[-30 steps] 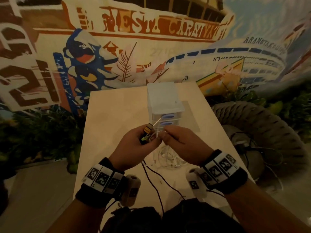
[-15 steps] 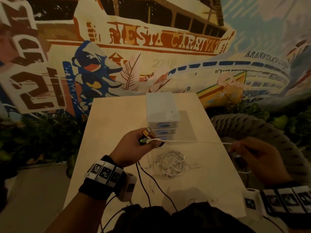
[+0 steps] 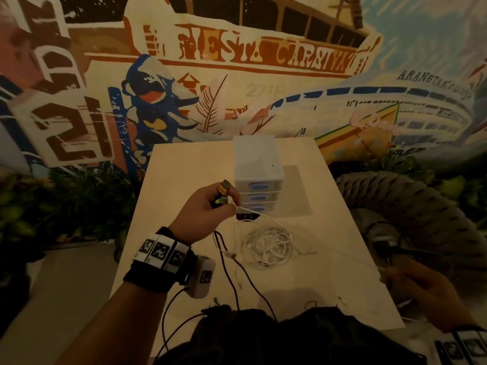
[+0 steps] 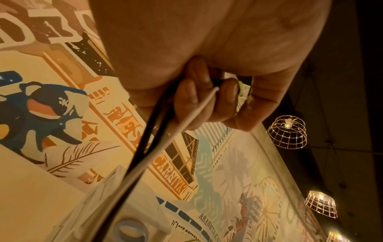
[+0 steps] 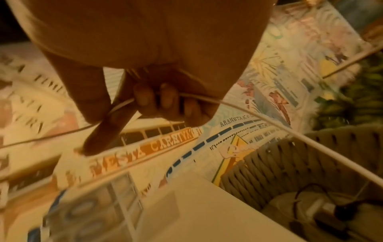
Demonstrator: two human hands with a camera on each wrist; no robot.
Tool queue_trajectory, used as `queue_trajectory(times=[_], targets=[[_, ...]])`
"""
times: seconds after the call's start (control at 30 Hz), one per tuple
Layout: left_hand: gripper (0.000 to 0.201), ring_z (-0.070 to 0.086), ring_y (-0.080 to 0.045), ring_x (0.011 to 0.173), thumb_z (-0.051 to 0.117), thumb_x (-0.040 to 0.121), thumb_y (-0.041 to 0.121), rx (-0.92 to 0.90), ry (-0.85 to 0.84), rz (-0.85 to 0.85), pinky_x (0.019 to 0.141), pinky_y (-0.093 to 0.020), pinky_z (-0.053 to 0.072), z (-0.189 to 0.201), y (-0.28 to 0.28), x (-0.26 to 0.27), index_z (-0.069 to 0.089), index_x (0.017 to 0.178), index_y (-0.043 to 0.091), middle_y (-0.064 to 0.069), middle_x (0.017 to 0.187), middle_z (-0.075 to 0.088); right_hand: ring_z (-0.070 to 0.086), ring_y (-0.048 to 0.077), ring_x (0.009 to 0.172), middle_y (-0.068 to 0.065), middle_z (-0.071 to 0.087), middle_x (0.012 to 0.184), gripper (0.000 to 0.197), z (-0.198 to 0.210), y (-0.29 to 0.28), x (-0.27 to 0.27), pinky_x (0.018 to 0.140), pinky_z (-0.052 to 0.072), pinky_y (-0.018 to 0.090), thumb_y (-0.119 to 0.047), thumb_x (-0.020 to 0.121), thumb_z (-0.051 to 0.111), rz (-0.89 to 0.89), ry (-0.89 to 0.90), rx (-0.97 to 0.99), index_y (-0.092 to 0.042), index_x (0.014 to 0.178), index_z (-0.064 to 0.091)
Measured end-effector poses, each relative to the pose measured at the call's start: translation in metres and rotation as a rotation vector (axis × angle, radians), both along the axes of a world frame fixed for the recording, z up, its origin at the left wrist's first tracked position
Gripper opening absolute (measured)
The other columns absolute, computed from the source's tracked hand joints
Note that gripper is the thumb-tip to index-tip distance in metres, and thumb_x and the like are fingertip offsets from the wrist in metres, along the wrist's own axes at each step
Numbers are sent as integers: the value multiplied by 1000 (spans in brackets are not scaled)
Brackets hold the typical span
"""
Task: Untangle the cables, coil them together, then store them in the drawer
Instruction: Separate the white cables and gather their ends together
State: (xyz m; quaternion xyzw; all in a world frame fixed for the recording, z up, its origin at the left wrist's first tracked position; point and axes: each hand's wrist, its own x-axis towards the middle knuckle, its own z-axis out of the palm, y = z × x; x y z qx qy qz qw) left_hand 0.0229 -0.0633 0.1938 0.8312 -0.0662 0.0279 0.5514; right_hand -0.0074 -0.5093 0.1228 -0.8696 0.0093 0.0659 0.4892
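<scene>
While my left hand (image 3: 208, 206) stays fisted around the plug ends and a white cable (image 4: 194, 113) just before the drawers (image 3: 259, 197), my right hand (image 3: 424, 293) has swept down past the table (image 3: 184, 167) edge's near right corner, fingers curled on the same cable (image 5: 207, 98). A second ago both hands met at the drawers; now the strand runs long between them. I judge one length is freed, yet the tangle (image 3: 268, 246) still lies on the table, drawers closed.
</scene>
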Motion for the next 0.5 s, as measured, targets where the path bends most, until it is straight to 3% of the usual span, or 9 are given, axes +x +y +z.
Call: queue_trajectory(times=[0.1,0.17,0.23,0.27,0.33,0.4,0.5], targets=[[21,47,-3,56,58,88,-14,-5,-6,-37,63,-13,39,4,-10,-6,64,86,6,15,64,57,69,5,88,-2,72,93,56,-20,-3,-2,85,57,31,-88,63,63,208,107,-157,-36,76,80],[20,55,-2,65,58,90,-12,-18,-16,-90,68,-12,42,8,-17,-9,65,87,6,13,74,63,65,1,103,-18,69,105,59,-27,1,4,97,51,35,-95,61,55,374,101,-293,-48,89,77],[19,61,0,76,60,91,-8,-14,-29,-156,74,-13,44,11,-23,-11,66,87,9,14,83,66,48,1,130,-36,48,133,49,-16,19,17,107,36,24,-83,71,61,515,58,-482,-60,114,61],[16,63,1,83,61,91,-3,-2,-34,-187,78,-14,45,13,-26,-12,67,88,11,17,87,67,39,3,138,-33,37,142,50,-4,35,22,108,29,19,-70,78,66,520,8,-517,-60,125,51],[11,64,-3,90,61,91,5,7,-57,-242,84,-20,47,17,-34,-13,66,90,15,19,91,67,31,-3,141,-25,35,147,54,24,78,31,107,23,9,-58,86,64,490,-191,-412,-52,136,45],[9,63,-10,90,60,93,7,-13,-92,-295,85,-26,48,21,-41,-14,64,92,15,12,93,65,35,-5,138,-21,43,145,54,56,135,34,108,27,8,-60,90,58,531,-378,-231,-42,140,47],[9,57,-4,75,58,98,-1,-46,-118,-309,71,-15,44,27,-47,-14,56,94,7,-9,97,64,53,-3,121,-15,59,131,41,83,197,40,101,42,15,-51,95,58,656,-355,-78,-37,132,53]])
